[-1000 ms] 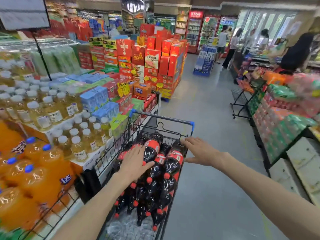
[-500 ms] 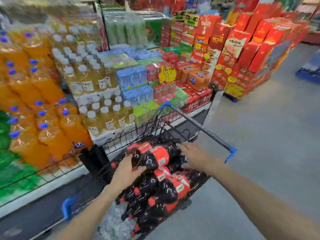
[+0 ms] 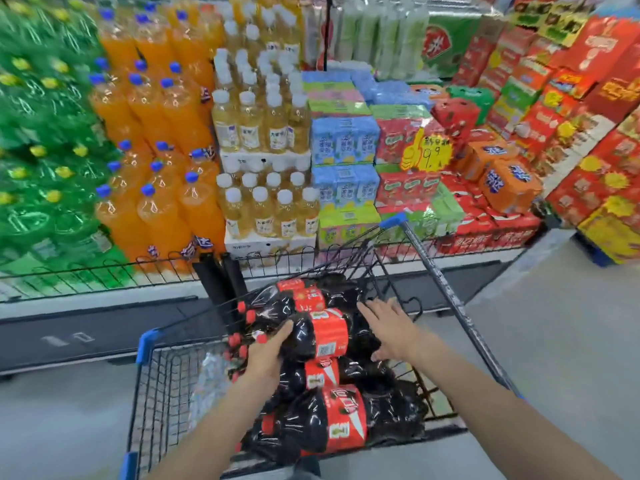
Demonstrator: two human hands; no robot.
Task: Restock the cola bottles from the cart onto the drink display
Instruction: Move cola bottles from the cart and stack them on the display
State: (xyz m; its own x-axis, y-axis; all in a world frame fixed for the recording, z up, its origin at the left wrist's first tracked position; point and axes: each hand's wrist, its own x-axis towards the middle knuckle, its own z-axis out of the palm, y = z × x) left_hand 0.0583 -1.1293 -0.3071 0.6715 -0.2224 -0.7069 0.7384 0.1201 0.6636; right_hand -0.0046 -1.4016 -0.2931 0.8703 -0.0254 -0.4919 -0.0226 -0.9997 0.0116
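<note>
Black-and-red cola bottles (image 3: 322, 362) lie on their sides, piled in the wire cart (image 3: 156, 382), which stands just beside the drink display (image 3: 242, 133). Left hand (image 3: 268, 355): its grip is curled round the neck and shoulder of the upper cola bottle (image 3: 311, 336), near the red caps. Right hand (image 3: 391, 329): fingers straight and spread, grip apart, palm down over the far end of the same pile; whether it touches a bottle cannot be told.

Display contents, left to right: green bottles (image 3: 41, 133), orange soda bottles (image 3: 156, 140), pale yellow bottles with white caps (image 3: 263, 133), blue and green carton packs (image 3: 343, 157), red packs (image 3: 408, 161) with a yellow price tag (image 3: 427, 154), and stacked red boxes (image 3: 571, 116). A low wire fence (image 3: 86, 275) edges the display front.

Progress, as judged from this view: early. No cola bottle is seen standing on the display, and the cart appears close to full, with bottles in several layers. The gripped bottle lies on the pile; whether it is lifted clear cannot be told. A free slot for cola is not evident among the stocked rows; it may lie outside the view.

Remaining, by inference: lift the gripped bottle out, support its heavy base with the right hand, stand it upright on the display, and repeat for every bottle in the cart. Risk: smooth round bottles may roll or shift when one is drawn from the pile.
</note>
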